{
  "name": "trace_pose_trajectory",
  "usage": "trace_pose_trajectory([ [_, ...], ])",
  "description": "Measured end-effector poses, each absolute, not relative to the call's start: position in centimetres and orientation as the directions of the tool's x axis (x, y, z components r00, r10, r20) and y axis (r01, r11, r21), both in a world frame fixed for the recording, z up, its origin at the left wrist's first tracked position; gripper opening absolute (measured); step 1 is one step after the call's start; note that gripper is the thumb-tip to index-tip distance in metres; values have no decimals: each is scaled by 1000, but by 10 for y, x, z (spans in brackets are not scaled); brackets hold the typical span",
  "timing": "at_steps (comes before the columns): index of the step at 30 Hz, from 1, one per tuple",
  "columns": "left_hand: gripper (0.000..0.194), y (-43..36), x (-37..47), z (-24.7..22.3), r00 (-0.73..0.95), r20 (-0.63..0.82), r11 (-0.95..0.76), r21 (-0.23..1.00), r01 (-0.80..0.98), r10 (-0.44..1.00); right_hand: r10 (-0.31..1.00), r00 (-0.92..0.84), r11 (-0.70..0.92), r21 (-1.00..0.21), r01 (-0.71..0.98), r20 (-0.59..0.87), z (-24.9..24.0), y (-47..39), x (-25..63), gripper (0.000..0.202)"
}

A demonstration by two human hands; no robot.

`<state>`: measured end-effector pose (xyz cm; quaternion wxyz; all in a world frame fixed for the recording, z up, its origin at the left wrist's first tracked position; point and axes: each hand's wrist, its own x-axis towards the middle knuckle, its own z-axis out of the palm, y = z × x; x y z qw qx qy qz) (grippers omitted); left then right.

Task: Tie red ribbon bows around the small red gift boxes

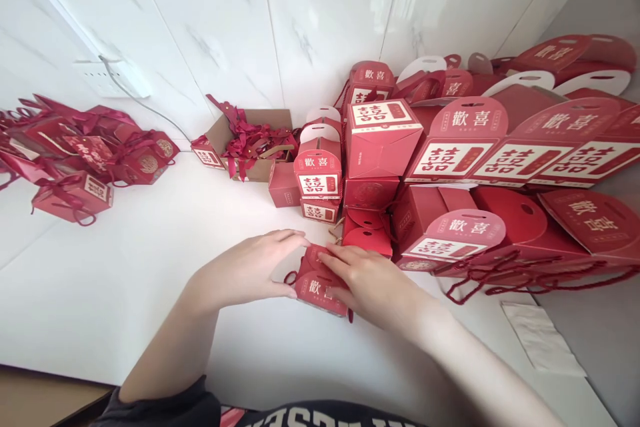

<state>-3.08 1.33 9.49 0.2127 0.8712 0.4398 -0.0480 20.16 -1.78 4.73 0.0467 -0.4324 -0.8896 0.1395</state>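
Note:
A small red gift box [313, 283] with pale characters stands on the white counter in front of me, its top flaps folded over. My left hand [250, 267] spans its left side, thumb at the near corner and fingertips at the far one. Over the top and right side lies my right hand [367, 283], its fingers bent onto the flaps. A dark red ribbon loop [290, 277] sticks out at the box's left, and a ribbon end shows below my right hand. The box's right side is hidden by that hand.
Red gift boxes [450, 153] are stacked at the right, with dark red cords [480, 287] before them. Behind, an open cardboard box [215, 137] holds ribbons [250, 140]. Ribboned boxes [75, 193] stand far left. White tissue [540, 337] lies right; a cable [135, 97] hangs from a socket.

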Motion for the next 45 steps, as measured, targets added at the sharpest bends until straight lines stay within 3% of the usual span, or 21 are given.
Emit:
trace_pose_trajectory([
  [4, 78, 16, -29, 89, 593, -381, -498, 324, 804, 710, 757, -632, 653, -190, 733, 166, 30, -18, 179, 41],
  [8, 105, 15, -21, 78, 613, -370, -496, 367, 787, 698, 728, -616, 684, -270, 677, 301, 29, -15, 173, 33],
  [13, 87, 18, -20, 77, 576, -359, -473, 337, 814, 735, 787, -607, 580, -461, 672, 106, 45, -3, 190, 40],
  [18, 86, 28, -36, 79, 437, -407, -315, 334, 888, 802, 847, -525, 455, -396, 798, -83, 59, 1, 210, 32],
  [20, 85, 35, -39, 75, 440, -411, -269, 410, 871, 798, 855, -518, 476, -377, 794, -11, 59, -2, 210, 34],
  [23, 97, 48, -37, 62, 558, -332, -359, 502, 787, 760, 779, -595, 624, -339, 704, 198, 44, -8, 196, 50],
  [26, 103, 59, -35, 49, 601, -344, -394, 509, 765, 722, 749, -631, 662, -266, 701, 201, 16, -10, 173, 61],
  [29, 91, 66, -38, 47, 625, -385, -379, 545, 748, 679, 812, -564, 584, -205, 786, 150, -6, -10, 155, 83],
  [33, 63, 81, -58, 60, 615, -319, -336, 615, 713, 721, 800, -581, 600, -176, 780, 151, -12, -10, 148, 88],
  [35, 46, 97, -75, 65, 466, -141, -262, 670, 695, 874, 804, -577, 594, -148, 791, 143, -11, -12, 147, 90],
  [37, 36, 118, -95, 65, 63, 111, -125, 753, 646, 992, 812, -569, 583, -122, 803, 135, -11, -14, 147, 91],
  [38, 34, 129, -104, 63, -210, 202, -47, 819, 572, 957, 813, -566, 580, -113, 807, 133, -12, -15, 146, 92],
  [39, 33, 141, -112, 59, -329, 231, -16, 839, 544, 916, 814, -566, 579, -106, 808, 134, -12, -16, 146, 93],
  [41, 28, 161, -124, 50, -435, 223, 24, 870, 493, 872, 811, -568, 582, -103, 806, 138, -13, -16, 145, 92],
  [45, 39, 181, -123, 31, -378, 130, 43, 908, 417, 917, 803, -575, 592, -105, 799, 156, -13, -13, 146, 89],
])
